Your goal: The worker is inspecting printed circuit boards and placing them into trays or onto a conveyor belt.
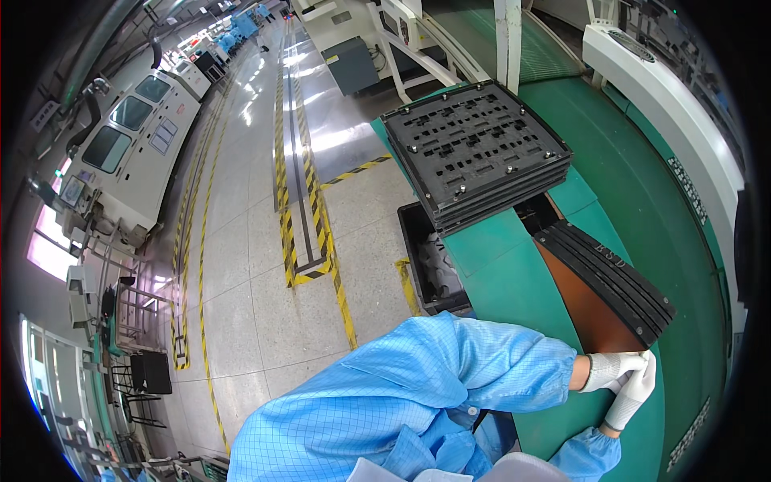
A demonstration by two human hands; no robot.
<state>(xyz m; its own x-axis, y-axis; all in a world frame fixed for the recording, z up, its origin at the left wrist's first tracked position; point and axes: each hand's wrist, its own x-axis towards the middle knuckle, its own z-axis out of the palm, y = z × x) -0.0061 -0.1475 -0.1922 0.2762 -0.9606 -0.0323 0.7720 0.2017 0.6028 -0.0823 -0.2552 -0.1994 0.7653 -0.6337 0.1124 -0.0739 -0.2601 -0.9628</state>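
Observation:
My left hand (604, 371), in a white knit glove, reaches across from the left and meets my right hand (633, 395), also gloved in white. The two overlap just beyond the near end of an orange-brown panel (586, 301). The left fingers are closed and pressed against the right glove; anything inside them is hidden. How the right fingers lie is hard to make out behind the overlap. Beside the panel, a stack of black boards with metal screws (606, 277) leans at an angle over the green table (506, 265).
A stack of black trays with many cut-out slots (482, 140) stands at the table's far end. Below the table's left edge, a black bin (438, 273) holds pale crumpled material. A white curved machine part (683, 120) borders the right. Yellow-black floor tape (285, 217) marks the aisle.

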